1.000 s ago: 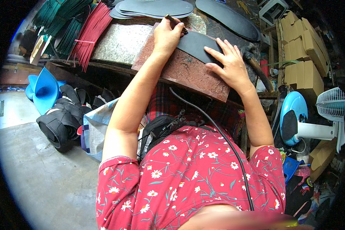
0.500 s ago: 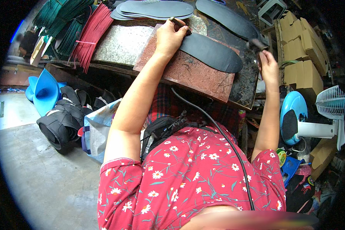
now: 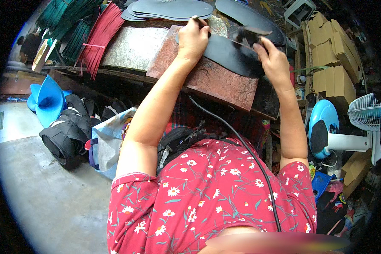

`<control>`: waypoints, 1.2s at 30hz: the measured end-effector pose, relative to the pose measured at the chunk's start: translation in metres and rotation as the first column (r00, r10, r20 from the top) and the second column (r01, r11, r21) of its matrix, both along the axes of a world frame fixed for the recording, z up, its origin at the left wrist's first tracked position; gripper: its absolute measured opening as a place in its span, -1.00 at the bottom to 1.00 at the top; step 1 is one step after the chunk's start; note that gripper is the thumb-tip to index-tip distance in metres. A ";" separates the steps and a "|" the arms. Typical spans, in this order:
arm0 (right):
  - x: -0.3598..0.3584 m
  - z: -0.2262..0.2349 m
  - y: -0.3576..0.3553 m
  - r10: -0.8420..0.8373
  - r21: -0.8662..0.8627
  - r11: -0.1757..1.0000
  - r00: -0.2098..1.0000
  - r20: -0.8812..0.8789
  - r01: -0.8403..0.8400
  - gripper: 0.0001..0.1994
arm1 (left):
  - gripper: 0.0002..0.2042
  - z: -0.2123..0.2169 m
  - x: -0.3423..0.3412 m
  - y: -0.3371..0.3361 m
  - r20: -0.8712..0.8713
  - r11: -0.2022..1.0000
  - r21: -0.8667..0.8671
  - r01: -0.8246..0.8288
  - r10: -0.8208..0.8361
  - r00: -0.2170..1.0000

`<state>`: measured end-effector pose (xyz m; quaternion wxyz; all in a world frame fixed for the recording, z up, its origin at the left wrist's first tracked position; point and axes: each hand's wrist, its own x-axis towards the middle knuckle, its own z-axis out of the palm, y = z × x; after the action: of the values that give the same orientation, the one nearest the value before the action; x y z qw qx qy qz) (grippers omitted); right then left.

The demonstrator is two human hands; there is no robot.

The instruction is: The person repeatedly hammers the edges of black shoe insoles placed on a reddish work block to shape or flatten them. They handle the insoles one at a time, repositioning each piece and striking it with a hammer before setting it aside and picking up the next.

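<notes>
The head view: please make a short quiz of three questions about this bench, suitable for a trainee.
1. Multiple choice. The right hand holds: A) a paintbrush; B) a hammer; C) a cardboard box.
2. True or false? The black sole by the left hand lies on the reddish slab.
3. Open question. What colour are the strips next to the bundle of red strips?

Key: 1. B, though motion blurs it. 2. True. 3. Green.
</notes>
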<state>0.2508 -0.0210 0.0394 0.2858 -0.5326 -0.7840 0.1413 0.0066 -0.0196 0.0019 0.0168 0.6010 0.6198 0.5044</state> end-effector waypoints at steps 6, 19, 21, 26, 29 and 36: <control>-0.001 -0.006 -0.003 -0.060 -0.059 0.996 0.998 0.009 0.061 -0.56 | -0.88 -0.009 -0.010 0.007 0.538 0.960 -0.061 0.272 -0.197 0.820; -0.011 0.017 -0.015 0.073 0.167 0.985 0.987 -0.146 -0.048 -0.67 | -0.84 0.000 0.020 0.001 -0.223 1.000 -0.018 0.010 -0.014 0.975; 0.002 0.002 -0.012 0.011 0.021 1.000 0.994 -0.113 -0.009 -0.64 | -0.89 -0.003 0.011 0.005 0.635 0.977 -0.057 0.207 -0.125 0.762; 0.007 -0.004 -0.014 -0.035 0.003 0.999 0.997 -0.065 0.036 -0.60 | -0.85 -0.010 0.004 0.009 0.470 0.966 -0.019 0.257 -0.218 0.855; 0.005 0.025 -0.025 0.014 0.057 0.998 0.980 -0.201 -0.003 -0.64 | -0.83 -0.005 0.009 0.004 0.253 0.980 -0.018 0.200 -0.189 0.949; -0.003 0.032 -0.032 0.164 0.338 0.929 0.986 -0.014 -0.150 -0.68 | -0.86 0.004 0.033 -0.004 -0.447 0.985 0.046 0.166 -0.128 0.885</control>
<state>0.2478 -0.0527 0.0715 0.3765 -0.4086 -0.8305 0.0391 0.0395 -0.0234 0.0064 -0.1114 0.7453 0.5384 0.3771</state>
